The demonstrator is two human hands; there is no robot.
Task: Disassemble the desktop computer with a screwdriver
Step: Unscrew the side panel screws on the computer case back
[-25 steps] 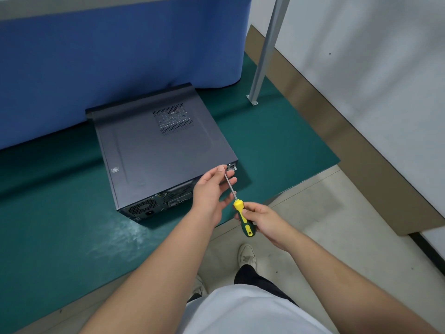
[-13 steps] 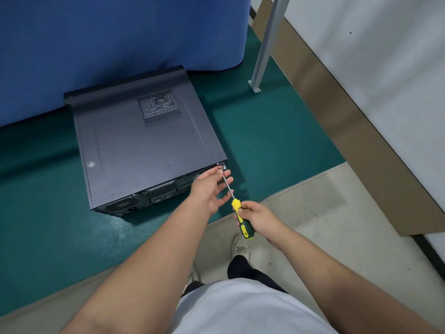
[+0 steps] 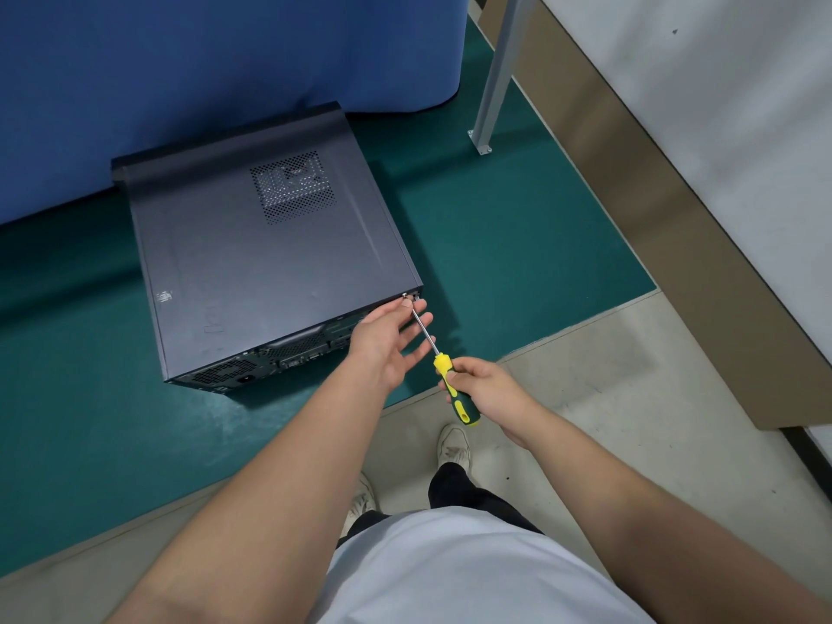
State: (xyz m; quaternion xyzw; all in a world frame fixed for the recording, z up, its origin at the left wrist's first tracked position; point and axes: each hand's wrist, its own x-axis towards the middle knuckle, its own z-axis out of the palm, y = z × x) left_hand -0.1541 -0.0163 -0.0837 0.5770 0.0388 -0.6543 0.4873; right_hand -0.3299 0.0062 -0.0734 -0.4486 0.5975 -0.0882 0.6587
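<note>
Underfoot, a dark green rubber-like mat [image 3: 517, 263] covers the floor, giving way to pale beige floor [image 3: 630, 398] on the near side of the dark grey metal desktop computer case [image 3: 252, 272], which lies flat on the mat with its perforated vent panel facing up. Behind the case hangs a blue fabric partition [image 3: 202, 74]; to the right of the case stands a grey metal post [image 3: 499, 69] with a foot plate, and beyond that a brown baseboard strip [image 3: 653, 195] under a pale wall [image 3: 743, 105]. The right hand [image 3: 488, 389] has its grip curled round the yellow-and-green handle of a screwdriver [image 3: 450, 385], whose bare steel shaft slants up to the near right corner of the case, with the tip at a small screw [image 3: 404, 296] on the rear edge. The left hand [image 3: 387, 340] has a loose, mostly open grip: its fingers are spread and extended beside the shaft, with a fingertip touching the case corner just by the screw; whether it pinches the shaft I cannot tell. Rear ports of the case show left of that hand.
</note>
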